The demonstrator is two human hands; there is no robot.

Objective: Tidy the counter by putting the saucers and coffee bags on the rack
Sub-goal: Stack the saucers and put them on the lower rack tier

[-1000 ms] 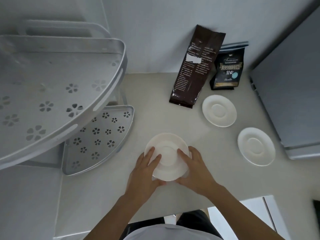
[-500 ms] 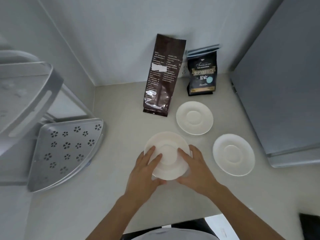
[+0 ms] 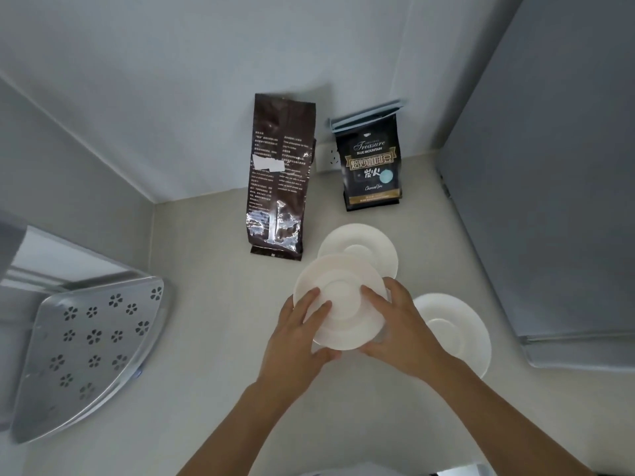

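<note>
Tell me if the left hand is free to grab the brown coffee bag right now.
Probably not: the left hand and right hand both hold a saucer. The brown coffee bag itself stands unblocked against the wall.

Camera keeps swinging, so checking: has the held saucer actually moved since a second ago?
Yes. The held saucer now overlaps the saucer nearest the brown coffee bag; earlier a clear gap separated them, so it moved toward the bags and probably up.
</note>
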